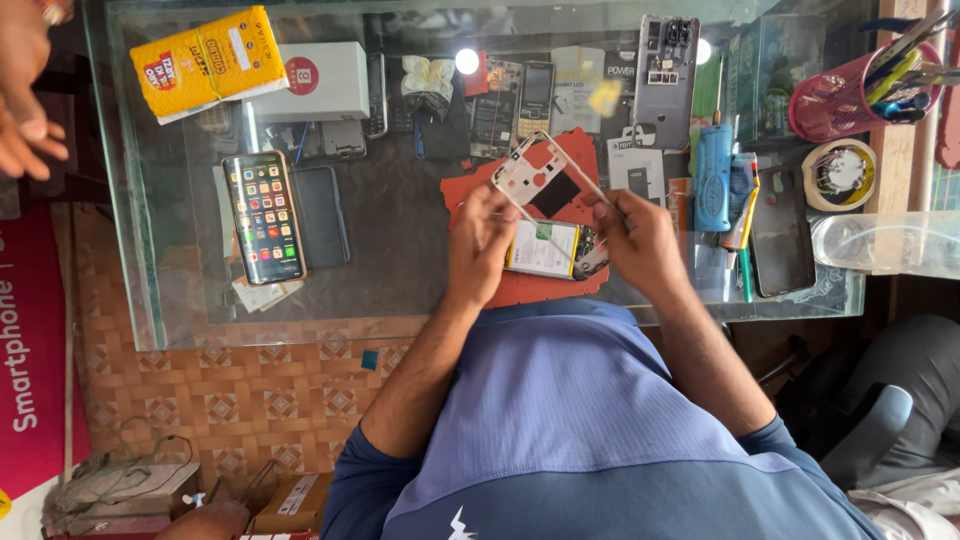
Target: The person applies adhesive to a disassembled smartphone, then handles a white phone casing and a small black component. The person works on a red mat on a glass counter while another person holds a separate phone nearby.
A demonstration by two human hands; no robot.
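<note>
Both hands grasp a white phone frame (537,172) above the opened phone (552,249): left hand (482,238) on the near-left edge, right hand (638,240) on the right edge.

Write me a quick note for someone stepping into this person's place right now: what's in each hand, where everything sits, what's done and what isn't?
Left hand: grips the lower left edge of the white phone frame, which is lifted and tilted above the opened phone.
Right hand: holds the frame's right side rail.
The opened phone lies on the red mat on the glass counter, its battery and board exposed.
Done: frame is off the phone body.
Left: frame is not set down; phone remains open.
Nearby: a lit smartphone to the left, a blue tool to the right.
</note>
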